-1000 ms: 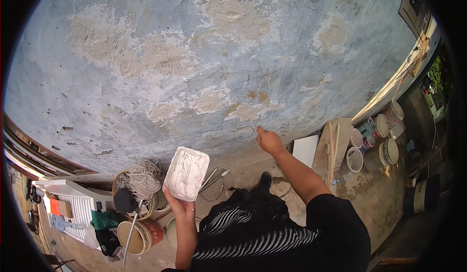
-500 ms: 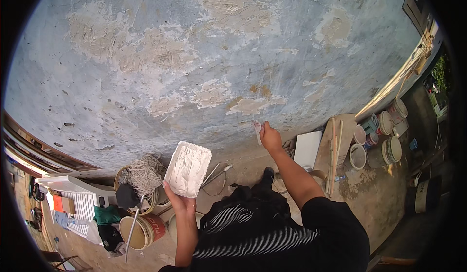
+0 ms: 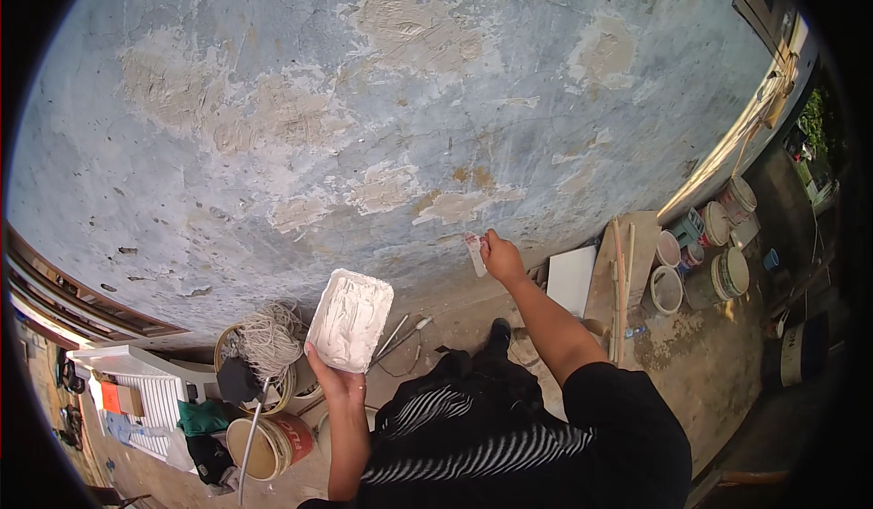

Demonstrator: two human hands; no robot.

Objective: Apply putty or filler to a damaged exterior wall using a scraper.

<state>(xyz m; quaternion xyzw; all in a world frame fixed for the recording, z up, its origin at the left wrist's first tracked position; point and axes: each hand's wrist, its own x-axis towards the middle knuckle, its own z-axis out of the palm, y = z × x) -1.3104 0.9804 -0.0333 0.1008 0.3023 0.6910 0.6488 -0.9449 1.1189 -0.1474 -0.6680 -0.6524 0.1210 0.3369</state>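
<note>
My left hand [image 3: 337,381] supports a white rectangular tub [image 3: 353,321] from its near side, thumb along the edge. Off-white filler paste is smeared over the inside of the tub. To the right, my right hand [image 3: 502,259] is closed around a small putty knife [image 3: 476,254] with a pale blade; most of its handle is hidden in the fist. The knife is close in front of the blue-grey wall [image 3: 409,118], and whether it touches cannot be told. Rough beige filler patches [image 3: 459,204] cover parts of that wall.
At left stand a mop [image 3: 271,341] with a string head, a red-and-cream bucket [image 3: 270,447] and a white slatted piece [image 3: 145,400]. On the right, a white board [image 3: 571,280], wooden sticks [image 3: 623,291] and several paint buckets [image 3: 667,291] line the wall's foot.
The view has shifted slightly, so the wall patches sit a little further left. My right hand has turned the putty knife, its blade now tilting down and away from the wall patch. The tub stays held.
</note>
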